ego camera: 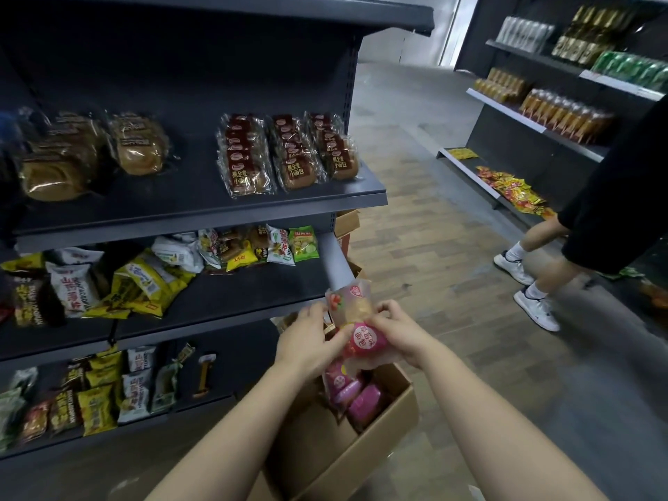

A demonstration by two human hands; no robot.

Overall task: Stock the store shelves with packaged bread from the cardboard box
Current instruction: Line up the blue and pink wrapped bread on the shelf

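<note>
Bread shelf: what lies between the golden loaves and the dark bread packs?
Nothing. In the head view, only bare shelf board separates the golden loaves from the dark bread packs.

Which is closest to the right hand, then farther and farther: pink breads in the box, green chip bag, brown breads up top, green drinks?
1. Pink breads, in the cardboard box just below the right hand.
2. Green chip bag, middle shelf, to the left.
3. Brown breads, upper shelf, higher left.
4. Green drinks, far off, right.
</note>
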